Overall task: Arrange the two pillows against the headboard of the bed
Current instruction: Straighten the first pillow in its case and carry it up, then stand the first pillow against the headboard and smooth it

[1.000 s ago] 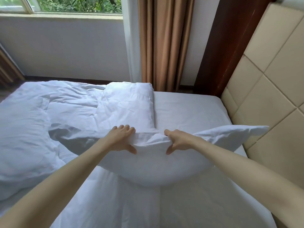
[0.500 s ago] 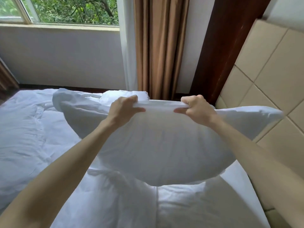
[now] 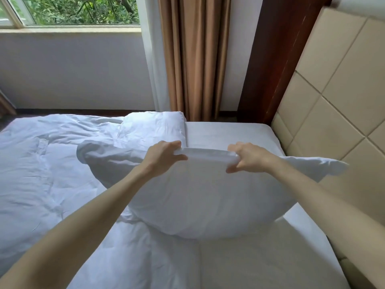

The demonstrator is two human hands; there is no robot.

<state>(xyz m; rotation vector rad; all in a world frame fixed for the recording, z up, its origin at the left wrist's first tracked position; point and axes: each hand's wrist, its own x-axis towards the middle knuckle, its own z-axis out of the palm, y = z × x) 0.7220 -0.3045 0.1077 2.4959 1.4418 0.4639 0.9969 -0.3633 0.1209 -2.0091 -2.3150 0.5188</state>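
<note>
Both hands pinch the pillow (image 3: 193,197) by its top edge — left hand (image 3: 164,158) and right hand (image 3: 249,157) closed on the cloth, the pillow hanging above the bed (image 3: 239,265). Its right corner nears the headboard (image 3: 337,94). Beyond lies a rumpled duvet (image 3: 62,147) — then curtain (image 3: 195,57) and window (image 3: 79,10).

Bare sheet (image 3: 229,132) by headboard (image 3: 333,97); duvet (image 3: 52,163) left.

Pillow (image 3: 200,197) is up off the bed (image 3: 235,134) now, where a second ago it lay sagging on the sheet. Left hand (image 3: 164,158) and right hand (image 3: 249,157) sit lower in view than half a second ago, further apart. The pillow's right corner now overlaps the headboard (image 3: 341,97).
</note>
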